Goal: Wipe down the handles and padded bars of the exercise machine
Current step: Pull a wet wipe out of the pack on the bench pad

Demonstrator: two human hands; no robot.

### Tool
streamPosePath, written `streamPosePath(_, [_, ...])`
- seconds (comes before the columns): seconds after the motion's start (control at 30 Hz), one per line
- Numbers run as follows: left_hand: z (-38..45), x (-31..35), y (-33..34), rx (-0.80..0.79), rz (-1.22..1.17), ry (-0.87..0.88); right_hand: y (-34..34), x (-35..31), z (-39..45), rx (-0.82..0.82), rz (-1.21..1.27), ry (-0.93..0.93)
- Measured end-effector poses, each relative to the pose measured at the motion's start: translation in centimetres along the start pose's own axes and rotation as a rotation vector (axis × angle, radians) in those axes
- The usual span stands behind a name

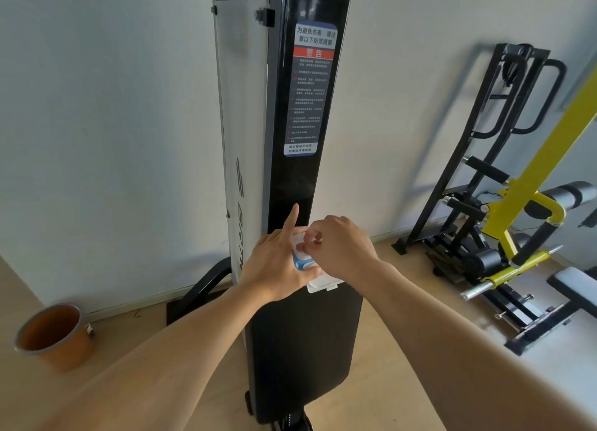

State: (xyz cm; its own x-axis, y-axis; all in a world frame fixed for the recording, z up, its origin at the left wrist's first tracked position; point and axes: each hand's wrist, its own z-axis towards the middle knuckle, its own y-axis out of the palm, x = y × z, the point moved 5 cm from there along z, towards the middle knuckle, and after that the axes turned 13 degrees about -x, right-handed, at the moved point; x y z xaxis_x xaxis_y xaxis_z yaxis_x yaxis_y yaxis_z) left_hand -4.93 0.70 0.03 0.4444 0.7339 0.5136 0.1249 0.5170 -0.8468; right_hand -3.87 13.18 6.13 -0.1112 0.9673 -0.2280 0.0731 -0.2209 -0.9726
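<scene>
Right now my left hand (274,262) grips a packet of wipes (311,269) while my right hand (342,249) pinches at its top, both together above the black bench pad (303,350).

Your white wipes pack (318,280) with its blue end sits open-lidded at the top edge of the black padded bench (303,350). The tall black exercise machine (297,124) stands upright behind it, its padded bars (484,169) off right.
</scene>
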Motion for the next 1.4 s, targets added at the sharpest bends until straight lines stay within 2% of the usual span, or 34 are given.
streamPosePath(0.17, [-0.1, 0.2, -0.1, -0.006, 0.001, -0.018, -0.2, 0.0, 0.2, -0.022, 0.025, 0.054])
streamPosePath(0.53, [-0.3, 0.4, -0.3, -0.010, -0.035, -0.022, -1.4, -3.4, -0.9, 0.005, -0.355, 0.025])
streamPosePath(0.67, [-0.4, 0.5, -0.3, -0.010, -0.033, -0.007, -1.1, -3.9, -1.2, 0.021, -0.417, 0.004])
streamPosePath(0.9, [0.1, -0.2, 0.2, 0.032, 0.008, 0.000, -1.5, 0.0, -0.1, 0.037, 0.012, 0.109])
streamPosePath(1.17, [0.1, 0.3, 0.2, 0.058, 0.079, 0.118, -2.6, 4.4, -0.1, 0.178, 0.461, 0.168])
streamPosePath(1.4, [0.3, 0.1, 0.6, 0.042, 0.133, 0.118, -1.5, 3.9, -0.3, 0.131, 0.588, 0.114])
